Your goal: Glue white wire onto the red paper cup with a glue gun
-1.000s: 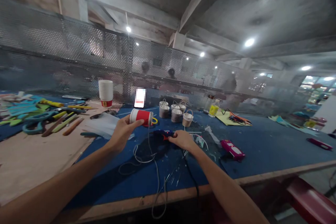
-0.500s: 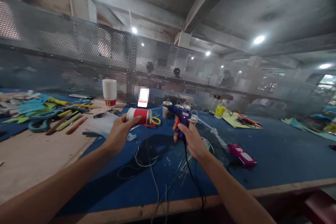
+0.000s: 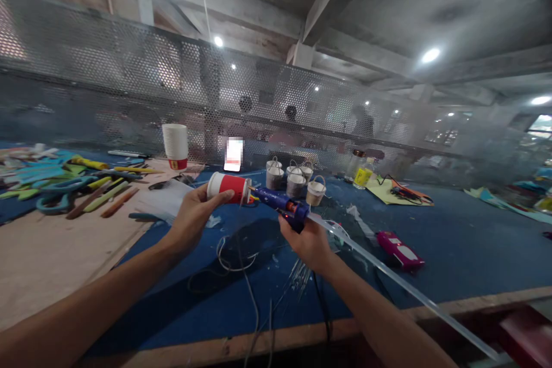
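My left hand (image 3: 195,210) is closed around a red and white paper cup (image 3: 228,187), held on its side above the blue table. In my right hand (image 3: 307,240) is a blue hot glue gun (image 3: 276,201), my fingers wrapped round its handle. Its nozzle points left and sits at the right-hand end of the cup; whether it touches I cannot tell. A long translucent glue stick (image 3: 397,282) sticks out of the gun's back, toward the lower right. Behind the gun stand several small grey buckets with handles (image 3: 295,184).
A stack of paper cups (image 3: 175,144) and a lit phone (image 3: 233,155) stand at the back. Scissors (image 3: 60,198) and coloured strips lie left on a wooden board (image 3: 34,259). Rightward are a yellow-labelled bottle (image 3: 363,175), a magenta device (image 3: 400,251) and loose wires (image 3: 299,276).
The glue gun has swung down and left, its nozzle now at the cup's end. The glue stick behind it has come into plain view. My left hand still holds the cup.
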A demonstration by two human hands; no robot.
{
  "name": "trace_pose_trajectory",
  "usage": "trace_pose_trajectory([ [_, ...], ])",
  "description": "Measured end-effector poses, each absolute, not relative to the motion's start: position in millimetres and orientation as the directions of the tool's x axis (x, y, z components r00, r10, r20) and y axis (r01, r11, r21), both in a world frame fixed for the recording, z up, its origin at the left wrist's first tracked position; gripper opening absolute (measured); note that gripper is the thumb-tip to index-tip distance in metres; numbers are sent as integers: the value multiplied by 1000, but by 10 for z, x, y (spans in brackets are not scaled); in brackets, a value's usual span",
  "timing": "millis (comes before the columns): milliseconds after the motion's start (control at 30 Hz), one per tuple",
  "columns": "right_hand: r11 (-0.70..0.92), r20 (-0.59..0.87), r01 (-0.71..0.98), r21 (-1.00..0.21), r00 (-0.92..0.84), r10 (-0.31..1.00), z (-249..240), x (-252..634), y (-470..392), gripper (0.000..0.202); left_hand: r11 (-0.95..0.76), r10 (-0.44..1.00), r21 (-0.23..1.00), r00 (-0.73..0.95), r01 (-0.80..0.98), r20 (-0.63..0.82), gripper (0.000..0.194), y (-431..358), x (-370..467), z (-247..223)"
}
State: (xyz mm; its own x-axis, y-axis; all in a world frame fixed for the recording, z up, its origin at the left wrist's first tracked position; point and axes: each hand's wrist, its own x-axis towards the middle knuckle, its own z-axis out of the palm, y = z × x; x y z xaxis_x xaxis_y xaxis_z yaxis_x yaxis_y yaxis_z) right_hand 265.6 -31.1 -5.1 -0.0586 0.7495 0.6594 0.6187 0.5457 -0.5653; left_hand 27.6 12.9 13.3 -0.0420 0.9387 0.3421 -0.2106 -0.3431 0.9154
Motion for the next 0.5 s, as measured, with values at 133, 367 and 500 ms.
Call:
trace_pose_trajectory([
  [133, 587, 667, 634, -503, -148, 731, 36, 2647, -390, 27, -334, 942, 921, -47, -201, 332, 32, 151, 272, 119],
  [367, 630, 628, 593, -502, -251, 737, 92, 2682, -460, 23, -343, 939, 921, -35, -184, 342, 34, 125, 270, 124],
  [500, 632, 622, 582, -513, -255, 740, 59, 2689, -437, 21, -354, 935, 921, -24, -163, 355, 33, 90, 274, 149],
])
